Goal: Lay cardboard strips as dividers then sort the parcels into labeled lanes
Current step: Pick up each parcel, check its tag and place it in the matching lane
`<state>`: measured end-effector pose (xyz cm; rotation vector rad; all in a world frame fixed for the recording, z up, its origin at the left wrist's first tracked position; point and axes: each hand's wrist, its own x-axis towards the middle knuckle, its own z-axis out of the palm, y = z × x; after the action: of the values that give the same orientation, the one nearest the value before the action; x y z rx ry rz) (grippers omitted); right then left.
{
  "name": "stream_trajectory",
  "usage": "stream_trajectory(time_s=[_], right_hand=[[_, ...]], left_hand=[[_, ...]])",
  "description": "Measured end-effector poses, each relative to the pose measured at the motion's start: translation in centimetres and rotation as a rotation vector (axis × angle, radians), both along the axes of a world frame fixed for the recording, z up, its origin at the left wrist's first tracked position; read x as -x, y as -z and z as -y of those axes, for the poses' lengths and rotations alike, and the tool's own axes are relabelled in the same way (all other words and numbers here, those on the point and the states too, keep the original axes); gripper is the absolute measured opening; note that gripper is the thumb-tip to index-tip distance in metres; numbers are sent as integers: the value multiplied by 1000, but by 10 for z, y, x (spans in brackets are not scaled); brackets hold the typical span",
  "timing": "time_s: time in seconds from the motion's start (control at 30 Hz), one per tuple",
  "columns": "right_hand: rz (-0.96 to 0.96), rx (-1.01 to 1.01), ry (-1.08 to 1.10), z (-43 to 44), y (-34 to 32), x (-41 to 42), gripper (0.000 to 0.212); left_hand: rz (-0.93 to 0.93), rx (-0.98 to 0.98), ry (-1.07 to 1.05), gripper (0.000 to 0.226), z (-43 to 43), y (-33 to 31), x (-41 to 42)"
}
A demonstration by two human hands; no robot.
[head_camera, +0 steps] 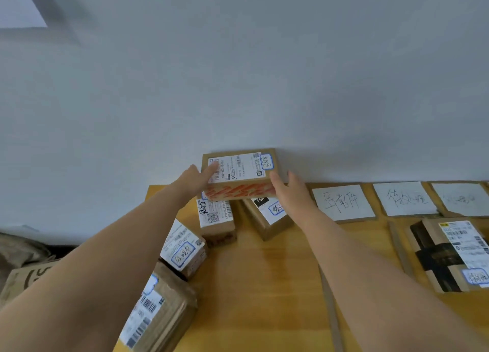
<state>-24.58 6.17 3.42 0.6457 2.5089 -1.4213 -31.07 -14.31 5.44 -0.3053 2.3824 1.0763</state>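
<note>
So I can read its tag (pixel 266 161) (blue), my left hand (pixel 195 181) and right hand (pixel 291 190) squeeze the box (pixel 239 175), fingers (pixel 213 169) straight.

We find parcels (pixel 215 214) crowding the table's (pixel 264 285) left edge, label cards (pixel 342 201) along its far edge, a lone parcel (pixel 449 256) near its right.
</note>
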Motion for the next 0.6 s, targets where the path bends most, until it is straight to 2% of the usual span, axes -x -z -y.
stream_trajectory(time_s=[0.07,0.1,0.2,0.27,0.47,0.6], right_hand=[[6,75,34,1,24,12,100],[2,102,36,2,35,16,99],[-19,163,45,14,24,10,75],[-41,221,66,19,26,5,59],[-93,384,199,15,25,-10,44],[-150,449,250,11,12,-25,38]], left_hand=[[85,-63,23,90,5,12,12],[90,-109,27,83,6,18,16],[70,-286,-52,54,5,29,24],[71,-402,-106,44,5,32,22],[17,-530,-120,43,6,24,6],[-154,-601,-107,53,-1,4,-12]])
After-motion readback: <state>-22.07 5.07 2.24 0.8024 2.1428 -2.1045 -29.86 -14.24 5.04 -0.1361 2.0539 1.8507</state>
